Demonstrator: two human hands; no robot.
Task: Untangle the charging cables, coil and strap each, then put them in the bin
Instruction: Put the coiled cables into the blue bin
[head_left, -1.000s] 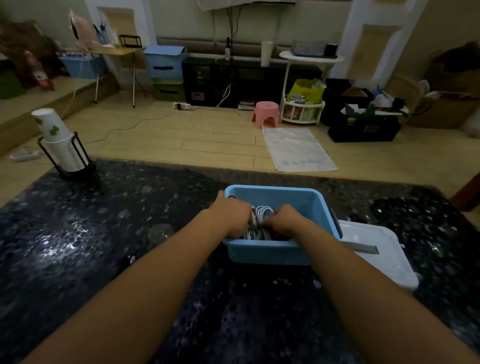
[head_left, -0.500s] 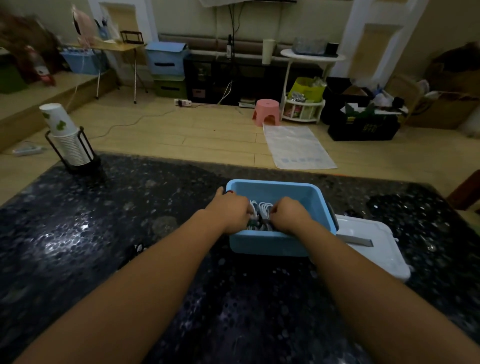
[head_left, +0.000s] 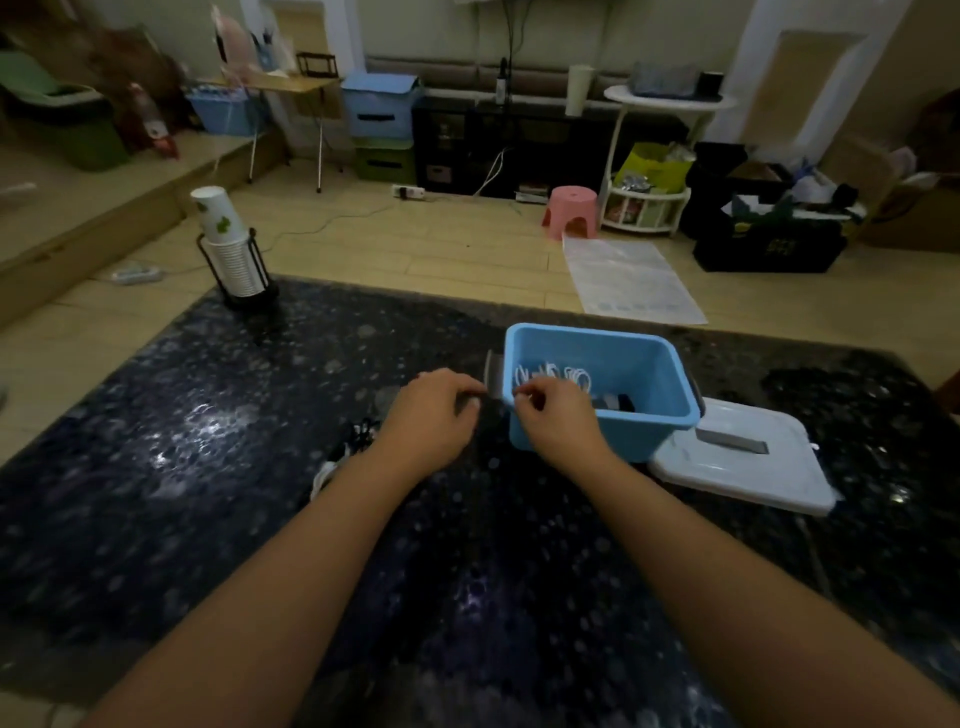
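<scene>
Holding white cables, blue bin.

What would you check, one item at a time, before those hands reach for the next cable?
1. Bin upright on the table with its opening clear: ok.
2. White coiled cables lying inside the bin: ok.
3. Lid off, beside the bin on the right: ok.
4. Another cable waiting: ok, a dark and white bundle lies on the table, partly hidden by the left forearm.
5. Left hand free: cannot tell, its fingers curl near the bin's left handle.
6. Right hand free: cannot tell, its fingertips pinch at the bin's rim, perhaps on something small and white.
</scene>
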